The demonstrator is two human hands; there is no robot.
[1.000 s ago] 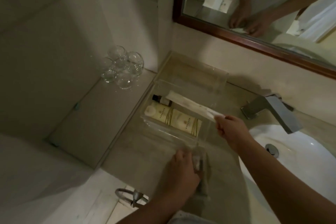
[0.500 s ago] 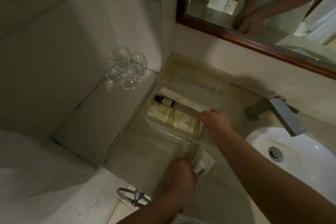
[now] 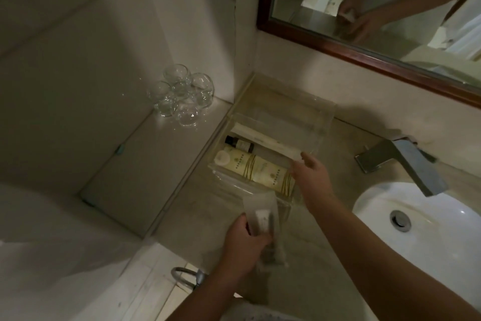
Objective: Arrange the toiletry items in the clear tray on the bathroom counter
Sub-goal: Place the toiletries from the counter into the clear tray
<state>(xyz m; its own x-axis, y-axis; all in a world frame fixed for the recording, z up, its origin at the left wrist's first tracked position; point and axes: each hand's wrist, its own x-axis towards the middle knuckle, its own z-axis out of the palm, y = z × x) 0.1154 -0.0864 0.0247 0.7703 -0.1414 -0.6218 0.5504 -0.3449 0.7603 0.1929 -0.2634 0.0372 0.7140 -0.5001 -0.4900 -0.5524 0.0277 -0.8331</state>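
A clear tray stands on the counter in the corner below the mirror. Inside lie a long white wrapped packet, a small dark bottle and cream tubes side by side. My right hand rests over the tray's right end, its fingertips on the end of the long packet. My left hand is in front of the tray, shut on a small clear-wrapped white packet held upright.
A cluster of glass bowls sits on the lower ledge to the left. The metal faucet and white basin are on the right. A mirror hangs above, and a metal ring shows below the counter edge.
My right hand has lowered the long packet into the tray, where it now lies flat. My left hand has lifted the small wrapped packet upright toward the tray's front.
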